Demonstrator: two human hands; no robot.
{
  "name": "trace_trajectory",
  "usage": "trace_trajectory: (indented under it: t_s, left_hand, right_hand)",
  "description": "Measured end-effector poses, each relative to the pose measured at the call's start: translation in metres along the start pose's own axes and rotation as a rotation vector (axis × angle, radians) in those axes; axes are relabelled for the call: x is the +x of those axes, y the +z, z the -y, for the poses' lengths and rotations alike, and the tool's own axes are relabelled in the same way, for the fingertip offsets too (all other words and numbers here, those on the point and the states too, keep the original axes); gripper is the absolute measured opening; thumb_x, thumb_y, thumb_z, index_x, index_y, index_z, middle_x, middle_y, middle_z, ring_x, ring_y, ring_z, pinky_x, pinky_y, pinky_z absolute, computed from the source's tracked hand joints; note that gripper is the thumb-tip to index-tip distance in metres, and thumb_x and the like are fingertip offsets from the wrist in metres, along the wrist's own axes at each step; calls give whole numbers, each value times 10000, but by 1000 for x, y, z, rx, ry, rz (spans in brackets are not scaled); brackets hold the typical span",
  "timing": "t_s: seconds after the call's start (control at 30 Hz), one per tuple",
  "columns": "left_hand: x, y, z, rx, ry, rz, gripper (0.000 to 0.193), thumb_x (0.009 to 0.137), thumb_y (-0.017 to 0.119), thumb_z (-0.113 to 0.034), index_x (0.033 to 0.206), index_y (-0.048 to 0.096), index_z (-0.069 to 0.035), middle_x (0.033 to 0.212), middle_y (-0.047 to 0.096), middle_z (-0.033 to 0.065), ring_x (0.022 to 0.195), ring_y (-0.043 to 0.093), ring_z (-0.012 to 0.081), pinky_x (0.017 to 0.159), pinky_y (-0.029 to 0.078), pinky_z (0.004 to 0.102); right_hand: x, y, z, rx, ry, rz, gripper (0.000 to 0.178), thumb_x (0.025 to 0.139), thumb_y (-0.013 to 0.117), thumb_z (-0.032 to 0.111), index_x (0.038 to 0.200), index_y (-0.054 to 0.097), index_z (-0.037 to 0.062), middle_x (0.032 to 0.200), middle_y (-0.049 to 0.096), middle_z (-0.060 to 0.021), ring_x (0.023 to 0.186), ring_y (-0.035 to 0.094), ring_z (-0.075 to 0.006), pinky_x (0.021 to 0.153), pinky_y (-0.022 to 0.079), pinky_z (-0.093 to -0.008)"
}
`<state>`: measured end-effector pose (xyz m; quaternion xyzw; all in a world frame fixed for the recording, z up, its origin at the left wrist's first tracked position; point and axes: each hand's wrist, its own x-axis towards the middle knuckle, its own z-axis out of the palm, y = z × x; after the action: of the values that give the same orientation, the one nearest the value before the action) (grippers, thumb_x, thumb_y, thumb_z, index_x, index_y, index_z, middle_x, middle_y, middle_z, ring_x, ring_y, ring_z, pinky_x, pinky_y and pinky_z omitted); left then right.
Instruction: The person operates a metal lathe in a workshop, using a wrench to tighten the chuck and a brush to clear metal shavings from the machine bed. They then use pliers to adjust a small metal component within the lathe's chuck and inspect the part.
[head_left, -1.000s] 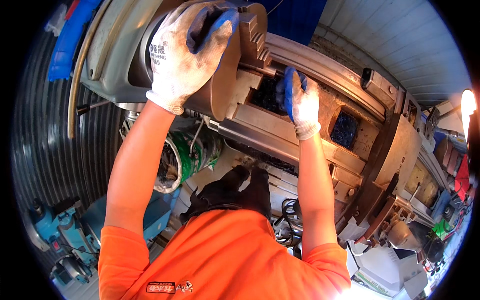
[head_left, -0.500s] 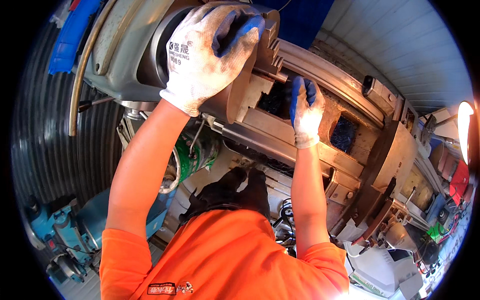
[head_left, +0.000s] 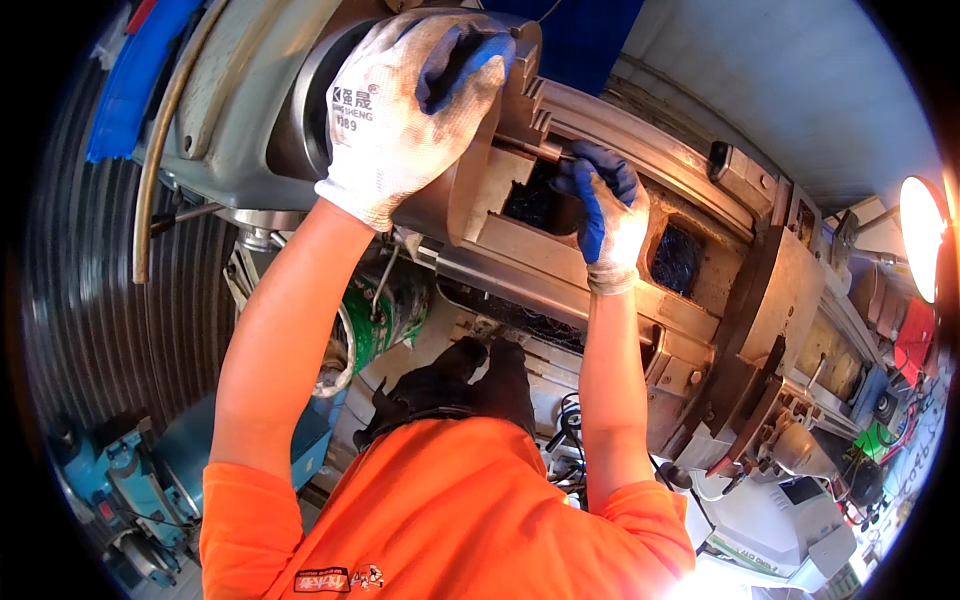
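Note:
I am at a metal lathe, both hands in white knit gloves with blue palms. My left hand (head_left: 405, 115) lies curled over the lathe chuck (head_left: 470, 195), its fingertips partly hidden behind the glove. Stepped chuck jaws (head_left: 525, 100) show just right of that hand. From the jaws a short metal rod (head_left: 545, 150) sticks out to the right. At the rod's free end is my right hand (head_left: 612, 205), its fingers bent and closed around the tip. The glove covers the exact contact.
Lathe bed rails (head_left: 650, 160) run right toward the carriage (head_left: 760, 310). Dark shavings (head_left: 677, 258) fill an opening in the bed. A lit lamp (head_left: 922, 235) shines at the right. Below the chuck hangs a green-and-white bucket (head_left: 375, 315). Teal machinery (head_left: 135, 480) stands at lower left.
My right hand has turned and its fingers have reached left to the rod's end. My left hand stays on the chuck. The whole view has shifted slightly.

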<state>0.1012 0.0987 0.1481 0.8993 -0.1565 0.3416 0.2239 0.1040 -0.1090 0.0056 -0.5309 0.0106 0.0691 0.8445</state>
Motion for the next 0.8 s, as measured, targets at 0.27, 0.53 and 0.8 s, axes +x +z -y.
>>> trace_trajectory:
  t_s: [0.27, 0.53, 0.8]
  left_hand:
    - [1, -1, -2, -3, 22, 2, 224, 878, 691, -132, 1069, 685, -14, 1045, 690, 147, 959, 659, 306, 874, 501, 358]
    - [1, -2, -4, 2, -44, 33, 241, 887, 686, -152, 1080, 679, -8, 1051, 687, 156, 962, 655, 315, 873, 501, 363]
    - [2, -1, -4, -36, -46, 32, 248, 879, 689, -151, 1080, 679, -6, 1045, 688, 160, 952, 660, 328, 861, 508, 368]
  right_hand:
    - [-3, 0, -8, -6, -61, -21, 206, 932, 646, 43, 1110, 672, -58, 985, 714, -146, 814, 695, -184, 765, 587, -307]
    - [0, -1, 6, -268, -20, -3, 183, 950, 649, 99, 1058, 668, -47, 859, 703, -93, 719, 659, -130, 680, 568, -275]
    - [4, -5, -1, -372, -44, -6, 212, 947, 666, 144, 1011, 630, -55, 792, 679, -61, 658, 613, -82, 610, 524, -245]
